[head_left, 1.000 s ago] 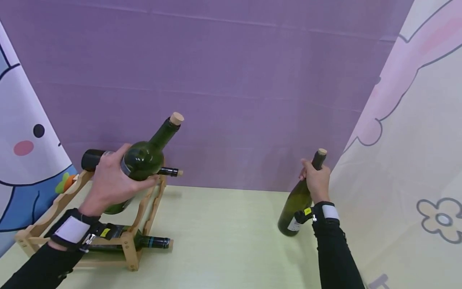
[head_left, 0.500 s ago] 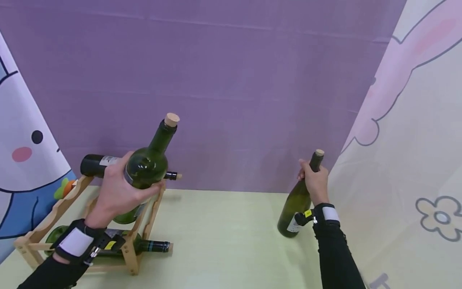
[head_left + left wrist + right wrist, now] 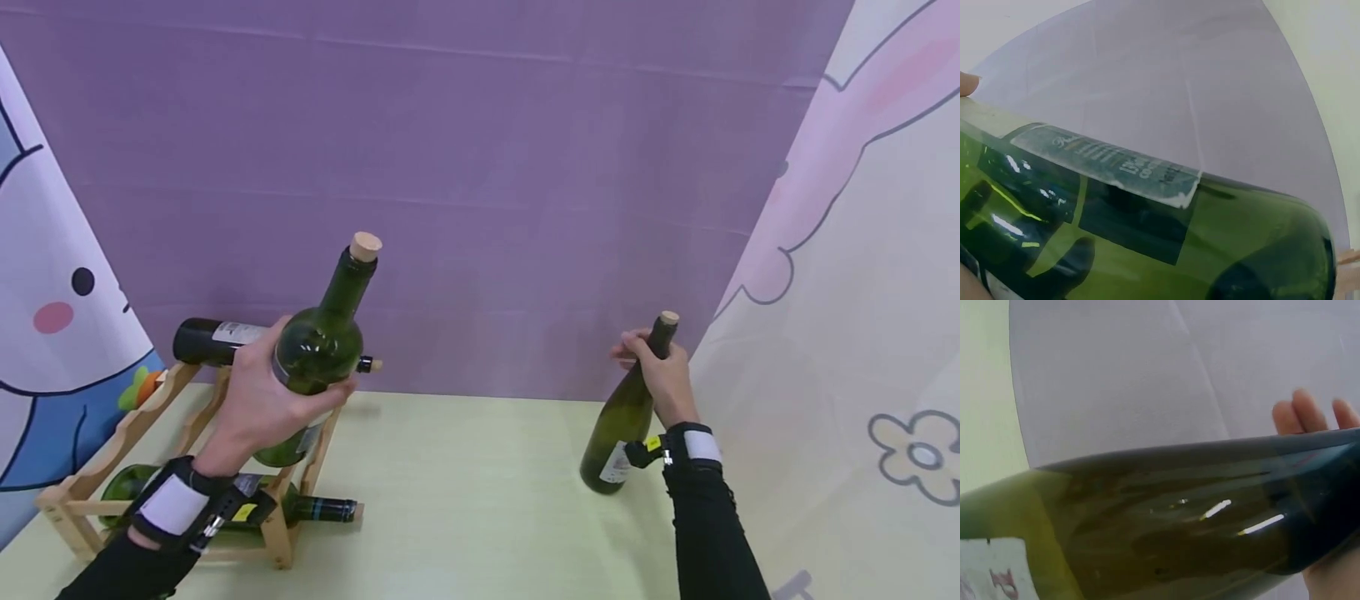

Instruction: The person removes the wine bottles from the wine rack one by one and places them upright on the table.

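Note:
In the head view my left hand (image 3: pixel 270 396) holds a green wine bottle (image 3: pixel 318 350) by its body. That bottle is tilted in the air over the wooden rack (image 3: pixel 123 437), its corked neck pointing up and right. Its label and base fill much of the left wrist view. On the right, my right hand (image 3: pixel 663 375) is around the neck of an olive-green wine bottle (image 3: pixel 618 425) on the table. Several fingertips (image 3: pixel 1307 412) stick out past this bottle's neck in the right wrist view, while the rest of the grip is partly hidden.
A dark bottle (image 3: pixel 202 340) lies across the rack's top, mostly hidden behind my left hand. Lower in the rack lies a green bottle (image 3: pixel 322 508), its neck sticking out to the right. Behind the pale table (image 3: pixel 465 492) hangs a purple cloth (image 3: pixel 480 200).
My left hand has shifted right with its bottle, whose neck now stands steeper. At the right, the olive-green bottle has turned slightly, showing more label, and my fingers reach out farther.

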`<state>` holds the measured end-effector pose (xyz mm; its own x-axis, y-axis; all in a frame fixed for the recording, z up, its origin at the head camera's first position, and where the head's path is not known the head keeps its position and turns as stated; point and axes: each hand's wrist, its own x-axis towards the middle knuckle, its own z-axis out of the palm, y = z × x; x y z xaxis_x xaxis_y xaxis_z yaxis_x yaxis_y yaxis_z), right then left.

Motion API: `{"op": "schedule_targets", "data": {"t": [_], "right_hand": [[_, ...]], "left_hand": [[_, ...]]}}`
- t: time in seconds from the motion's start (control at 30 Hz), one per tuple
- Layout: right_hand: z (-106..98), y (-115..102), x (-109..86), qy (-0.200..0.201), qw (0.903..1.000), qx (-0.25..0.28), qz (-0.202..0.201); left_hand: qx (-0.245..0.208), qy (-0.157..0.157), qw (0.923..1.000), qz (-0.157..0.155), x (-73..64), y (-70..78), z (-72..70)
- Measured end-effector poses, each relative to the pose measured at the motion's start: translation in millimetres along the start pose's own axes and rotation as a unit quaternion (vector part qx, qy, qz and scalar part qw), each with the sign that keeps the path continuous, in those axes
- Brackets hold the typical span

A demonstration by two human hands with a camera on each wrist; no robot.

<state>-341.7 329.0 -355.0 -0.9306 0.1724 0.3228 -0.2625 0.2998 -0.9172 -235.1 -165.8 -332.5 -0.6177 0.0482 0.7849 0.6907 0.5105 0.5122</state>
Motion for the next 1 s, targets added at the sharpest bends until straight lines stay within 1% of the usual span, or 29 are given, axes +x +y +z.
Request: {"op": "schedule_targets", "data": {"t": [0.07, 0.17, 0.27, 0.37, 0.43, 0.5, 0.67, 0.77, 1.0], "right_hand": [[-1.3, 0.2, -0.6, -0.005, 0.9999, -0.014, 0.001], [-4.1, 0.3, -2.2, -0.005, 0.9987, -0.051, -0.001], [-7.4, 0.1, -5.7, -0.003, 0.9966, -0.082, -0.014], [-10.5, 0.5, -11.3, -0.009, 0.9959, -0.085, -0.029], [-12.4, 1.1, -15.2, -0.013, 0.9965, -0.075, -0.033], [-14.0, 1.7, -19.1, -0.015, 0.9962, -0.078, -0.034], [-17.2, 1.4, -27.0, -0.003, 0.9931, -0.108, -0.045], [-18.5, 0.7, -31.2, 0.003, 0.991, -0.122, -0.057], [-20.0, -3.7, -42.5, 0.001, 0.9856, -0.135, -0.102]], "left_hand": [[-0.008, -0.001, 1.0, -0.001, -0.5, 2.3, 1.8], [-0.013, -0.001, 0.9999, -0.005, -1.8, 3.8, 5.5], [-0.008, 0.002, 0.9999, -0.011, -3.4, 4.5, 9.5], [-0.01, 0.002, 0.9999, -0.013, -5.8, 4.6, 13.9], [-0.017, -0.002, 0.9997, -0.016, -7.6, 4.8, 17.3], [-0.024, -0.005, 0.9995, -0.022, -9.5, 5.2, 20.7], [-0.026, -0.009, 0.9984, -0.05, -12.7, 6.4, 29.3], [-0.025, -0.017, 0.9973, -0.067, -15.1, 5.2, 34.4], [-0.037, -0.031, 0.9935, -0.103, -20.7, 0.2, 42.2]]}}
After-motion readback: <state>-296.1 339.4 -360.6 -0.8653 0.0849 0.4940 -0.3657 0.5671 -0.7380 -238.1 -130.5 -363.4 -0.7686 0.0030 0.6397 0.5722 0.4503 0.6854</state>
